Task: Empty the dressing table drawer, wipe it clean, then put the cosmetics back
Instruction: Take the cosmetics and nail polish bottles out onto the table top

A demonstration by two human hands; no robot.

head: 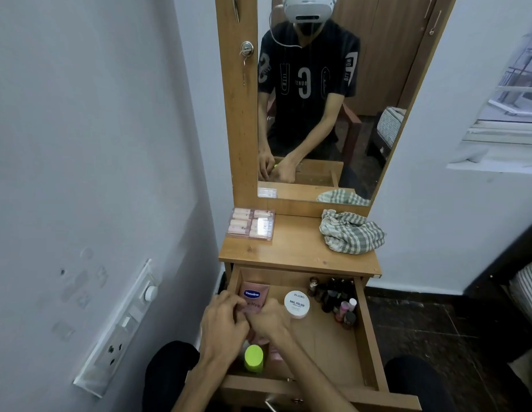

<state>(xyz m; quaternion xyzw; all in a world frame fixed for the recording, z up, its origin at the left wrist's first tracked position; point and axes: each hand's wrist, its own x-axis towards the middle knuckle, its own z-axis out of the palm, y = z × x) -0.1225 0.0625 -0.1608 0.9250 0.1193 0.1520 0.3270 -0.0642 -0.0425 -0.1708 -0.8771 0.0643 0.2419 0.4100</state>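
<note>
The wooden drawer (366, 337) of the dressing table is pulled out toward me. At its left lies a pink Vaseline tube (254, 294); my left hand (223, 322) and my right hand (269, 321) both rest over its lower part with fingers curled on it. Just below my hands stands a bottle with a lime-green cap (254, 357). A white nail polish remover jar (297, 303) sits mid-drawer. Several small nail polish bottles (337, 298) cluster at the right back corner. On the tabletop lie a clear box of pink tubes (250, 223) and a checked cloth (350, 231).
A mirror (318, 99) stands behind the tabletop (297, 248) and reflects me. A white wall with a switch panel (122, 325) is close on the left. My knees flank the drawer front. Dark floor lies to the right.
</note>
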